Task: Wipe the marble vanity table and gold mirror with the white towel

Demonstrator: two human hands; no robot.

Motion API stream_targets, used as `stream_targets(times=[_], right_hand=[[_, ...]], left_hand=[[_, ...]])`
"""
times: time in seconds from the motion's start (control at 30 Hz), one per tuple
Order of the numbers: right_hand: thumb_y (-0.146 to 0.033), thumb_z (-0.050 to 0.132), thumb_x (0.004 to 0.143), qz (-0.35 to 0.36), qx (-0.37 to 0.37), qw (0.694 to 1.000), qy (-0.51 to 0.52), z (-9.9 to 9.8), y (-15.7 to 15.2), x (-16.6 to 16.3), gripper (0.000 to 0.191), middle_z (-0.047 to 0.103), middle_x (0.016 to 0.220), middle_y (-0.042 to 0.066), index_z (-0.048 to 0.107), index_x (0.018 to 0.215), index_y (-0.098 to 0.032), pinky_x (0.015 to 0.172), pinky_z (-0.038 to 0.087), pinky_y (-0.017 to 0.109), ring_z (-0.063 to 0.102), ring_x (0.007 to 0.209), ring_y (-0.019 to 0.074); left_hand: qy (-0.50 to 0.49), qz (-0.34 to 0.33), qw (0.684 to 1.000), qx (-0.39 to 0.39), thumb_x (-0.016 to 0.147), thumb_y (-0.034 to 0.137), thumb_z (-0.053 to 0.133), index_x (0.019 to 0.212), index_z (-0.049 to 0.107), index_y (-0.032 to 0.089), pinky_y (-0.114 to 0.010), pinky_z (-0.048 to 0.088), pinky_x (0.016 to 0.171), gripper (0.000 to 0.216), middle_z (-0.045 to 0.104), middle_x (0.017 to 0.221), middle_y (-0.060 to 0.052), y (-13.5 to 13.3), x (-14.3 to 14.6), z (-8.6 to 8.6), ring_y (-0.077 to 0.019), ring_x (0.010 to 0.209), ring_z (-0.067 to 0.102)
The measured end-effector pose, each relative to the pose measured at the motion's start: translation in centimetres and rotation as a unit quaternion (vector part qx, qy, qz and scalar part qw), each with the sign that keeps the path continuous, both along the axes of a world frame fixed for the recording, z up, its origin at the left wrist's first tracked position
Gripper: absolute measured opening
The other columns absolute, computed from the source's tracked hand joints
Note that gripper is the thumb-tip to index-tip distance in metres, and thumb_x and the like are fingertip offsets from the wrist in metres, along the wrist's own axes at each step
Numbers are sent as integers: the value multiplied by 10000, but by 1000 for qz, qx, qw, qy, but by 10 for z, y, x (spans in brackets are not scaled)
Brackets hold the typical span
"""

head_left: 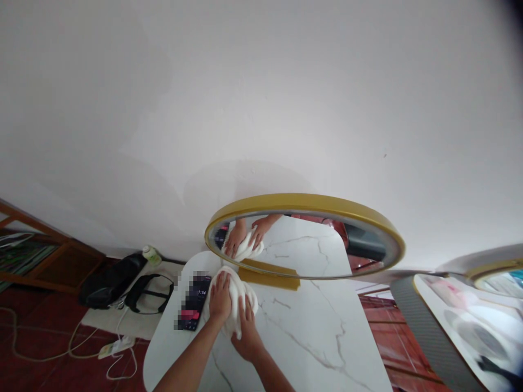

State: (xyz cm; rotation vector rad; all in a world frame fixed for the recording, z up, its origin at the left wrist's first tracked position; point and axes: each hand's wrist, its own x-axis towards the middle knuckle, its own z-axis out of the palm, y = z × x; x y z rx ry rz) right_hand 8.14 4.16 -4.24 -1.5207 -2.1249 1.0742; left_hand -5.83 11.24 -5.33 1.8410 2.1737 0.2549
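Observation:
A white cloth (236,294), perhaps a towel, lies bunched in soft folds on the white marble-patterned table (294,332). My left hand (221,298) rests on its left side, fingers stretched forward over the fabric. On the near right side of the bundle lies my right hand (247,335), its fingers extended and apart along the folds. The undersides of both hands are hidden. Just left of the cloth is a phone (198,299) with a lit dark screen, partly pixelated. The round gold-framed mirror (302,202) behind reflects both hands and the cloth.
The mirror stands on a gold base (281,276) against the white wall (261,98). At left are a black bag (112,280), a bottle (151,255), a black strap (149,294) and a power strip (116,347) with cables. A second table (433,326) with items stands right.

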Motion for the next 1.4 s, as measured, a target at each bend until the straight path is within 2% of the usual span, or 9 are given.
stream_targets(times=[0.2, 0.37, 0.53, 0.67, 0.77, 0.93, 1.17, 1.27, 1.4], right_hand=[[-119, 462, 553, -14, -5, 1000, -10, 6, -10, 12, 1008, -62, 1526, -2, 23, 1456, -210, 1112, 151, 461, -83, 1385, 238], [-95, 436, 530, -48, 24, 998, -23, 3, -35, 32, 929, 72, 1524, -29, 219, 1423, -229, 1123, 170, 406, 14, 1394, 201], [-84, 406, 501, -40, 19, 997, -69, -4, -70, 57, 900, 119, 1518, -27, 308, 1384, -226, 1119, 172, 406, 29, 1393, 189], [-113, 412, 464, 12, -27, 995, -100, -6, -93, 73, 911, 104, 1521, -29, 345, 1365, -234, 1105, 161, 423, 24, 1393, 209], [-137, 428, 448, 49, -59, 992, -102, -5, -104, 78, 934, 82, 1523, -40, 337, 1371, -253, 1100, 150, 420, 29, 1392, 226], [-167, 465, 501, 31, -51, 994, -93, 1, -110, 74, 916, 97, 1521, -27, 297, 1395, -271, 1095, 128, 431, 40, 1390, 253], [-356, 584, 617, 65, -22, 994, -85, 15, -107, 82, 908, 69, 1525, -4, 190, 1433, -293, 1087, 140, 438, 49, 1386, 294], [-384, 623, 601, 69, -21, 993, -95, 12, -108, 95, 946, 61, 1525, -14, 179, 1433, -308, 1089, 153, 421, 52, 1386, 288], [-363, 616, 604, 65, -30, 991, -117, 0, -111, 119, 941, 59, 1523, -9, 176, 1435, -310, 1090, 159, 439, 54, 1387, 289]], left_hand=[[37, -42, 998, 38, 791, 4, 321, 1381, 364, 208, -368, 260, 1074, 626, 313, 1469, -52, -16, -3, 10, -200, 1341, 273], [52, -84, 993, 63, 742, 18, 373, 1375, 372, 202, -369, 320, 1030, 659, 366, 1435, -71, -54, 0, 13, -223, 1309, 324], [29, -158, 983, 92, 773, 98, 397, 1409, 301, 215, -378, 339, 1028, 654, 397, 1414, -61, -114, -7, 1, -223, 1284, 362], [7, -232, 966, 116, 823, 191, 438, 1420, 273, 231, -321, 389, 1004, 622, 435, 1388, -44, -162, -31, -14, -203, 1253, 405], [0, -293, 949, 117, 847, 203, 442, 1407, 291, 312, -293, 411, 987, 590, 496, 1332, -6, -183, -47, -21, -183, 1213, 448], [-4, -310, 950, 47, 839, 180, 431, 1395, 254, 422, -341, 410, 999, 631, 465, 1359, 41, -184, -49, -19, -208, 1226, 436], [-15, -299, 954, -13, 796, 110, 414, 1410, 172, 432, -380, 363, 1044, 734, 317, 1461, 68, -175, -34, -5, -220, 1302, 343], [-33, -313, 949, -25, 804, 128, 416, 1419, 133, 422, -393, 332, 1067, 739, 261, 1484, 72, -172, -27, 3, -223, 1324, 306], [-59, -358, 931, -38, 829, 257, 474, 1432, 113, 390, -411, 323, 1068, 715, 199, 1508, 44, -165, -11, 10, -257, 1337, 279]])
